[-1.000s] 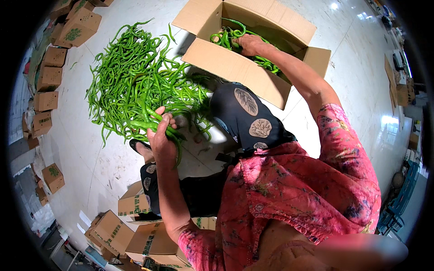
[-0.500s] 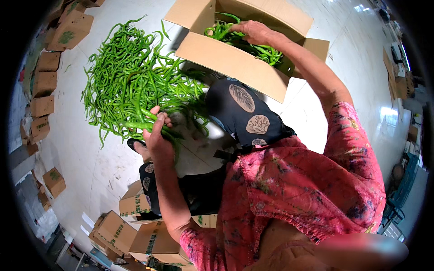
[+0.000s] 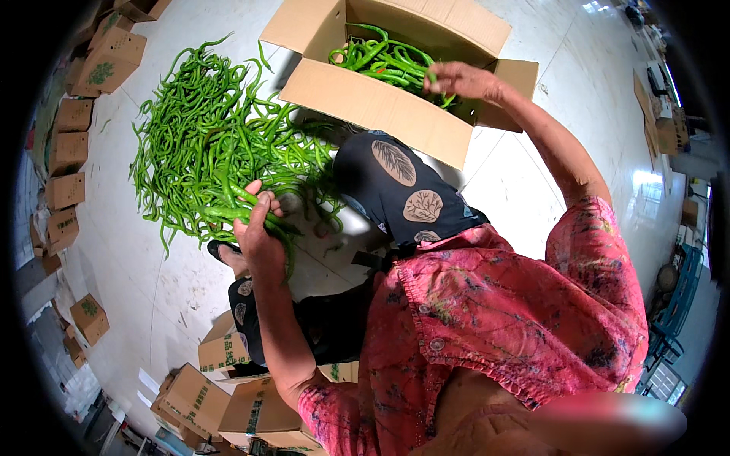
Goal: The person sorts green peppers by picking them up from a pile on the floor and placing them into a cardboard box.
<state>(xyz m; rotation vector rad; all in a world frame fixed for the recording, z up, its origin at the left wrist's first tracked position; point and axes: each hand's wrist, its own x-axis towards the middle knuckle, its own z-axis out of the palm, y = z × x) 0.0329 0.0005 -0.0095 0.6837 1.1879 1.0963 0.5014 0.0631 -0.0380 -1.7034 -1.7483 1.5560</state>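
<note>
Above pale floor (image 3: 179,292) amid cartons (image 3: 90,319), left hand (image 3: 260,228) clasps peppers (image 3: 226,213); right hand (image 3: 465,80), grip unclear

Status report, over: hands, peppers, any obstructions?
Left fingers around several green peppers. Right fingers over open carton, grip unclear. Pepper pile on floor, more inside carton. Flaps folded outward, nothing blocking opening.

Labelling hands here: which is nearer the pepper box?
Right: the right hand is over the pepper box; the left hand, holding green peppers, is farther away, leftward.

The left hand (image 3: 261,228) holds green peppers (image 3: 223,213) while the right hand (image 3: 465,80) is at an open carton (image 3: 380,112).
</note>
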